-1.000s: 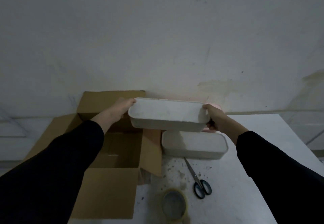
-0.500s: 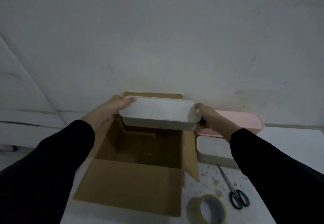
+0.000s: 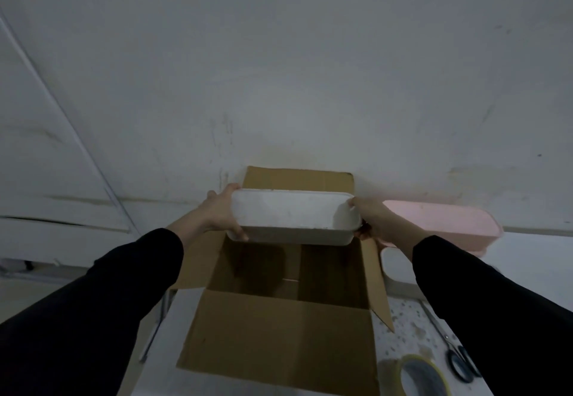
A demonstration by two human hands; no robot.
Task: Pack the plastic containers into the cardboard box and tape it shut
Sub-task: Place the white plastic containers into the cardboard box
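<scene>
Both hands grip one white container [image 3: 291, 215] by its short ends: left hand [image 3: 218, 214] wrapped around the left end with fingers under the base, right hand [image 3: 373, 225] clamped on the right end. The container is held level in the air above the far half of the open cardboard box [image 3: 279, 339], not touching it.

Progress: early. Box interior looks bare; no container visible inside, though the far part of the floor is hidden behind the held one. All four flaps stand open. Judged step: lowering the first container in. Left to do: place this one, load the others, fold the flaps, tape the seam.

Count:
- Containers: three visible. One white in hand; one pink [image 3: 440, 225] on the table to the right of the box; one more white [image 3: 395, 267] below the pink one, mostly hidden by the right sleeve.
- Box: one.
- Tape roll [image 3: 423, 375]: one, near right corner, untouched.
- Scissors [image 3: 459, 364]: one pair, beside the tape.
</scene>
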